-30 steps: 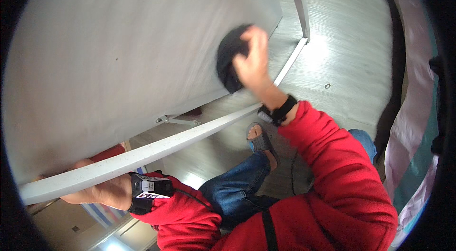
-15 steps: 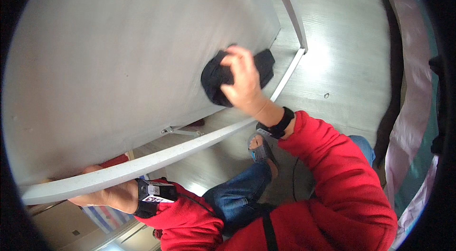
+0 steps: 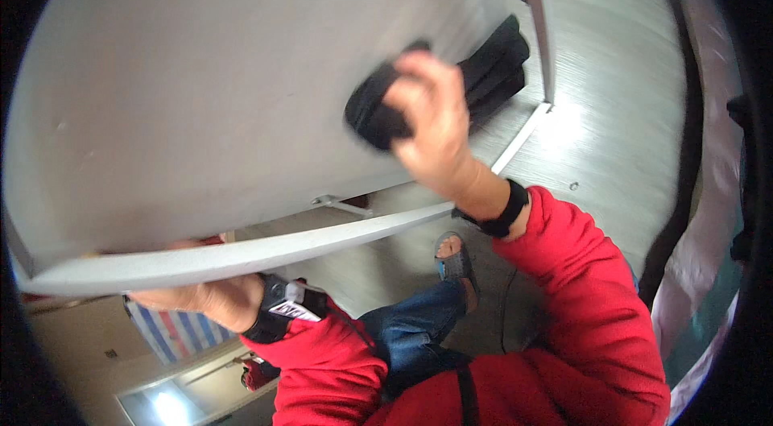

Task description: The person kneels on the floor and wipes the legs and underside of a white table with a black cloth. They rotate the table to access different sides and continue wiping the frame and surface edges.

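Note:
My right hand is closed on a black cloth, pressing it against a large, tilted grey panel. The hand and cloth are blurred. A loose length of the cloth hangs to the right, past the panel's edge. At the lower left, my left hand grips the curved white bar along the panel's near side. Most of its fingers are hidden behind the bar; a bit of them shows above it.
A metal brace joins the panel near the bar. A white upright leg stands at the upper right. Pale wood-look floor lies beyond it, beside pinkish fabric. My sandalled foot is below the bar. Striped fabric shows lower left.
My right hand has moved a little up and right with the cloth, whose loose end now spreads farther right. The bar and my left hand sit slightly higher in view.

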`<state>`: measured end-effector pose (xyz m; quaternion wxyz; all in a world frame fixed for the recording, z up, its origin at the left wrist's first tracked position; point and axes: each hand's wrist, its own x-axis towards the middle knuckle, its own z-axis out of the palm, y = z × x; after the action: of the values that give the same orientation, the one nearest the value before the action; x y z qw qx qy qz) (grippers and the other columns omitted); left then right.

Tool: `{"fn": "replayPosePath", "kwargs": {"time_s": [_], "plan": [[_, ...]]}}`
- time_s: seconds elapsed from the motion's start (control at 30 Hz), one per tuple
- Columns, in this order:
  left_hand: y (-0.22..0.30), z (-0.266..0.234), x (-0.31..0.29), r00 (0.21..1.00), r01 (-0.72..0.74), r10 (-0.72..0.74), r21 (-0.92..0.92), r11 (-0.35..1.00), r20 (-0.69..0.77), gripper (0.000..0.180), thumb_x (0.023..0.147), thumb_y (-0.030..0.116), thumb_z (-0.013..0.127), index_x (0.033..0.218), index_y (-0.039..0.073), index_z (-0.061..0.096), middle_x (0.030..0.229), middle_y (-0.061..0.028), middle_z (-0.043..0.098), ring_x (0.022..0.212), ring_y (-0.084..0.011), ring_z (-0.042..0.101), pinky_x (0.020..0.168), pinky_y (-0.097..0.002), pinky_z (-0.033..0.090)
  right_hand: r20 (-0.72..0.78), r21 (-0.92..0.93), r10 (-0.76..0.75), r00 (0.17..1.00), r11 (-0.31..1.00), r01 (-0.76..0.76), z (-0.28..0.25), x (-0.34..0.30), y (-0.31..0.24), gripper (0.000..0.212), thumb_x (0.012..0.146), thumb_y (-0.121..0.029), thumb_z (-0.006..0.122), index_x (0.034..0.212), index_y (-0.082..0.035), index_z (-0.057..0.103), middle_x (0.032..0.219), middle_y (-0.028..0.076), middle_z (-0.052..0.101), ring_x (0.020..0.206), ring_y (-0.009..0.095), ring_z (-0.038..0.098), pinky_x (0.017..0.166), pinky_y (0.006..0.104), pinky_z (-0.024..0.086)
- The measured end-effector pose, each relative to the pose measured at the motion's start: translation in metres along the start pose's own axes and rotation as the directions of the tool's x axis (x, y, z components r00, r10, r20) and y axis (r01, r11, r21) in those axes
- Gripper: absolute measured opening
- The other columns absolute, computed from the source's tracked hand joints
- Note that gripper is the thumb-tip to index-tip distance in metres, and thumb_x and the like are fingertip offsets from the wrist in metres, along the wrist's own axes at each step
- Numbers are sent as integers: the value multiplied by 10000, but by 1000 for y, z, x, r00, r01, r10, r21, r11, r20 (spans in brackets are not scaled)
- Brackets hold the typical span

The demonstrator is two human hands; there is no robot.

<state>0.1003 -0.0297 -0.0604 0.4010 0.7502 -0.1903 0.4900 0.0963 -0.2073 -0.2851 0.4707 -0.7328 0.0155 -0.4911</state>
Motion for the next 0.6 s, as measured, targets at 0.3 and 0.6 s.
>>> {"fn": "replayPosePath", "kwargs": {"time_s": [0.3, 0.6], "plan": [[-14, -5, 9, 999, 24, -23, 10, 1000, -47, 504, 994, 356, 514, 1367, 22, 451, 1294, -116, 530, 1090, -202, 554, 950, -352, 456, -240, -7, 84, 967, 996, -88, -7, 54, -22, 524, 567, 94, 649, 1066, -60, 607, 1219, 175, 506, 1030, 371, 584, 910, 418, 494], [-18, -3, 10, 995, 64, -64, -1, 998, -72, 451, 1009, 315, 496, 1343, 14, 465, 1252, -112, 548, 1040, -187, 577, 902, -326, 486, -86, 88, -160, 983, 982, 168, 0, 76, -70, 464, 537, 49, 652, 979, -93, 633, 1099, 137, 553, 969, 348, 568, 818, 428, 511]]}}
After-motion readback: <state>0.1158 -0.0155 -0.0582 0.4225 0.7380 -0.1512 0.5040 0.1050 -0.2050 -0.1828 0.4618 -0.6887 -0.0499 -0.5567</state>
